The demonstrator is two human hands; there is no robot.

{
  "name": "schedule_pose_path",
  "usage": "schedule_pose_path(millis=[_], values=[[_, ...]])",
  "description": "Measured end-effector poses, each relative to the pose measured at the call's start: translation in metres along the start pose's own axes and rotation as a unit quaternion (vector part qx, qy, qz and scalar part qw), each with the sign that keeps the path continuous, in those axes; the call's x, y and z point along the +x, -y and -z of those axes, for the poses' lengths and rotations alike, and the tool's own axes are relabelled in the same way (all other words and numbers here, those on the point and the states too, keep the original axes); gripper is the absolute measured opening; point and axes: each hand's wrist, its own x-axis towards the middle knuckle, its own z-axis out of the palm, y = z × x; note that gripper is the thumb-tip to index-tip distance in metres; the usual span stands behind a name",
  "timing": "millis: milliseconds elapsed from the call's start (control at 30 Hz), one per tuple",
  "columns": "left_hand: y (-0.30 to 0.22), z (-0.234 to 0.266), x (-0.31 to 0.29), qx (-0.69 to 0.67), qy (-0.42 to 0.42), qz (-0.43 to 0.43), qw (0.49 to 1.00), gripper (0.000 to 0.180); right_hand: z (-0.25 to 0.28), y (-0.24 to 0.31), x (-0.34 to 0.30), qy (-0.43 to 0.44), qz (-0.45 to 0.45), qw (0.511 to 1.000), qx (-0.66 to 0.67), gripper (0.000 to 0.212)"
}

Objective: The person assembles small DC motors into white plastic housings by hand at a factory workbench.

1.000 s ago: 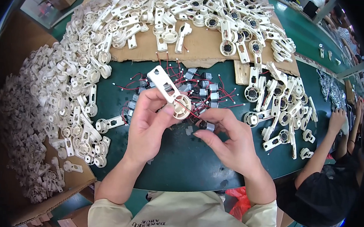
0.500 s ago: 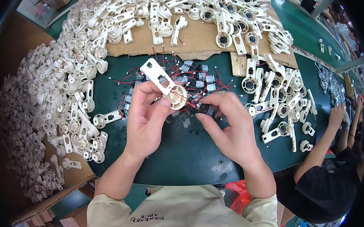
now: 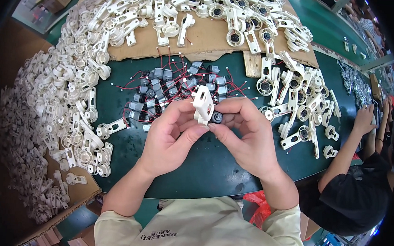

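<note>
My left hand (image 3: 170, 141) pinches a white plastic housing (image 3: 202, 103), a flat arm with cut-out slots, held tilted and seen nearly edge-on. Right beside it, my right hand (image 3: 250, 138) grips a small motor (image 3: 216, 117) with a dark round end. The motor is against or very close to the housing's lower part; whether it sits inside cannot be seen. Fingers hide the round part of the housing. Just beyond both hands lies a pile of small silver and black motors (image 3: 157, 84) with red leads and small white plugs.
White housings (image 3: 78, 96) heap up on the left, spilling into a cardboard box (image 3: 75, 196). More lie on a cardboard sheet (image 3: 142, 49) at the back and in a cluster (image 3: 301, 103) at right, several with motors fitted. A co-worker's hand (image 3: 364, 120) is at far right.
The white housing has turned from face-up to nearly edge-on and moved right and down. The motor in my right hand has come up against or close to it, and both hands have drawn together.
</note>
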Motion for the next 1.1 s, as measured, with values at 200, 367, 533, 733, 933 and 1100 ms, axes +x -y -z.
schedule_pose_path(millis=[200,367,533,733,933,1100], values=[[-0.001,0.0,-0.001,0.061,-0.021,-0.017,0.998,0.039,-0.002,0.003,-0.001,0.005,0.008,1.0,-0.015,0.029],[-0.003,0.004,-0.001,0.171,-0.022,-0.08,0.982,0.038,0.001,0.01,-0.004,0.049,-0.056,0.997,0.029,0.032],[-0.006,0.004,-0.007,0.124,-0.012,-0.057,0.991,0.036,-0.007,0.01,-0.003,0.001,0.003,0.986,0.169,0.023],[-0.013,0.002,-0.008,0.014,0.032,-0.015,0.999,0.035,0.003,0.003,-0.002,0.023,0.092,0.995,-0.021,0.029],[-0.021,-0.001,-0.005,-0.107,0.011,0.061,0.992,0.036,0.001,0.008,0.0,0.006,0.125,0.978,-0.169,0.032],[-0.02,0.007,-0.002,-0.172,-0.002,0.097,0.98,0.042,-0.002,0.008,0.001,0.03,0.153,0.974,-0.168,0.044]])
